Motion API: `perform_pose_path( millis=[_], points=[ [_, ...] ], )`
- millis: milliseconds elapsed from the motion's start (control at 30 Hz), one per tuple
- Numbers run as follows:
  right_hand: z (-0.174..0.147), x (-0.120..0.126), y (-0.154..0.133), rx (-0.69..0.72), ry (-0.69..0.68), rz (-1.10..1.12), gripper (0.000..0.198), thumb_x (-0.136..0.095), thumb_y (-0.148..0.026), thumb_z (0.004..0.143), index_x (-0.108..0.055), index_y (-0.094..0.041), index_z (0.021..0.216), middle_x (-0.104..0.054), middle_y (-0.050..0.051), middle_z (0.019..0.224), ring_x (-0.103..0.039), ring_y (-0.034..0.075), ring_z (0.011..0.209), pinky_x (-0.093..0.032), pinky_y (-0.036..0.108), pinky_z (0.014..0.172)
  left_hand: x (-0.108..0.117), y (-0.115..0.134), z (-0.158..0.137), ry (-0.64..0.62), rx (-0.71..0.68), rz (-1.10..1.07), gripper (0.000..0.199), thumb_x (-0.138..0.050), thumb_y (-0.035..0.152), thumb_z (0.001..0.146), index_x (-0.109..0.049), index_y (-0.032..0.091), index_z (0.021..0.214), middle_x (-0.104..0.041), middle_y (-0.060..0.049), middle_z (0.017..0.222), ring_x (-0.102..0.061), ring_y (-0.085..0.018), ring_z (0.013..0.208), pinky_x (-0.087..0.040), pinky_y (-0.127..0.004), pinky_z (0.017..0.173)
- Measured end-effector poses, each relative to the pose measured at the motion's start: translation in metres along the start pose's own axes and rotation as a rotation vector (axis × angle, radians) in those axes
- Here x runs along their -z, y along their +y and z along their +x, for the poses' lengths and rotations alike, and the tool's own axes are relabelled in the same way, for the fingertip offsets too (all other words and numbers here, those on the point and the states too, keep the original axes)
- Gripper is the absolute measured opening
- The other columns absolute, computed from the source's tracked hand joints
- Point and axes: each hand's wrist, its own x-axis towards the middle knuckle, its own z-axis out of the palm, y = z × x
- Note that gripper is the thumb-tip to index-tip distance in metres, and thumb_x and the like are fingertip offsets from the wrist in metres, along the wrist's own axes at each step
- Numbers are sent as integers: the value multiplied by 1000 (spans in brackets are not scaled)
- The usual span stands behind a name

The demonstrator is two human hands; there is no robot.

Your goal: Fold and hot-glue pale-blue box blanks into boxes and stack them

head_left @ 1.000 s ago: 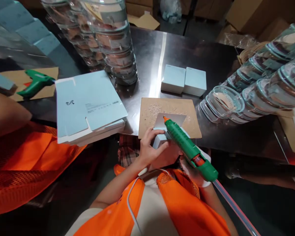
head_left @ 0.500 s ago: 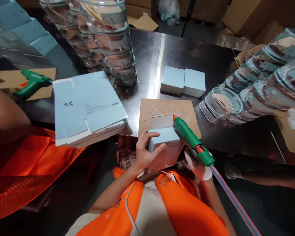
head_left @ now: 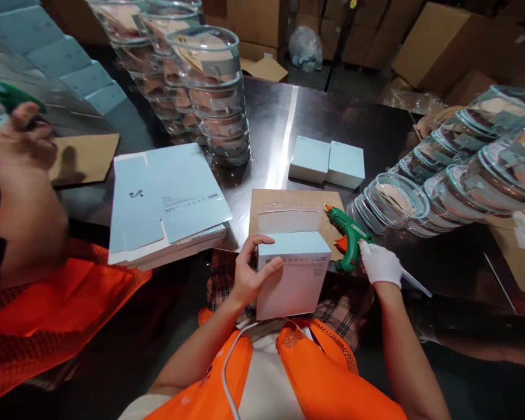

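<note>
A light blue box (head_left: 291,286) stands in front of me at the table's edge, its end flap (head_left: 289,221) raised over a cardboard sheet (head_left: 266,199). My left hand (head_left: 251,277) grips its left side, thumb on the near face and fingers over the top edge. A green glue gun (head_left: 349,230) with an orange trigger and nozzle lies on its side at the sheet's right edge. White-gloved, my right hand (head_left: 381,267) is at the gun's rear end, over the clear glue stick (head_left: 416,282). Its fingertips are close to the handle; whether they still grip it is unclear.
Flat light blue cartons (head_left: 170,201) are stacked to the left. Two small closed boxes (head_left: 326,160) sit behind the cardboard. Clear round containers (head_left: 219,99) tower at the back left, and more (head_left: 398,195) stand right. A co-worker's hand (head_left: 24,140) holds another glue gun.
My right hand has moved right and laid the glue gun down on its side. The box stands more upright, my left hand still on it. The co-worker's hand has lifted the other gun.
</note>
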Motion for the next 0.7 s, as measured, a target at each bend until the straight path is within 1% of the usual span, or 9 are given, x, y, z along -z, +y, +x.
perform_pose_path(
  millis=[100,167,233,267,367,433,500,567,700],
  points=[
    [-15,-4,-32,60,6,225,48,-78,-68,75,-80,-22,85,-81,10,88,-77,28,89,-61,38,79,-3,-1,2,-55,22,-24,52,-79,69,80,-70,23,101,-67,-6,100,-65,-24,93,-53,-34,83],
    [-24,-18,-57,72,-230,472,55,-87,-62,68,-81,-20,102,-82,10,104,-77,27,95,-62,38,83,-5,-3,1,-99,20,-22,53,-78,71,80,-69,23,100,-68,-7,104,-66,-25,96,-54,-36,85],
    [-27,-34,-73,32,-454,637,59,-95,-56,60,-80,-18,103,-82,8,101,-77,26,92,-63,37,83,-7,-5,0,-100,8,-29,54,-81,71,78,-69,23,98,-69,-10,117,-68,-28,109,-54,-38,93],
    [-27,-40,-76,11,-480,683,60,-97,-56,58,-79,-18,102,-82,7,97,-77,26,90,-63,37,82,-8,-6,0,-93,10,-47,54,-82,71,77,-68,23,98,-68,-12,124,-68,-30,116,-54,-39,96],
    [-25,-46,-65,69,-455,730,67,-92,-74,60,-78,-21,99,-82,7,101,-78,27,96,-64,40,88,-10,-10,1,-58,69,-183,61,-86,68,75,-60,27,112,-67,-11,127,-71,-29,115,-57,-38,93],
    [-26,-41,-53,247,-514,735,81,-71,-96,67,-80,-23,99,-80,11,119,-75,31,114,-60,45,102,-10,-13,4,-39,99,-281,77,-85,70,75,-47,33,130,-68,-8,119,-74,-27,107,-59,-38,89],
    [-29,-33,-47,443,-595,696,87,-59,-102,69,-81,-25,104,-72,13,141,-67,33,134,-52,48,115,-9,-16,8,-43,95,-314,87,-83,73,76,-36,36,139,-68,-7,114,-75,-27,106,-60,-40,90],
    [-32,-26,-50,572,-623,579,75,-72,-91,72,-79,-25,109,-68,14,148,-64,33,139,-50,49,118,-6,-18,11,-65,52,-274,76,-81,73,77,-46,33,132,-68,-7,109,-74,-27,106,-59,-41,92],
    [-35,-25,-63,793,-622,349,39,-84,-49,88,-79,-28,121,-73,12,138,-70,27,129,-55,46,113,3,-18,12,-91,-79,-147,48,-81,68,82,-66,23,89,-67,-9,106,-69,-27,107,-55,-40,94]
  ],
)
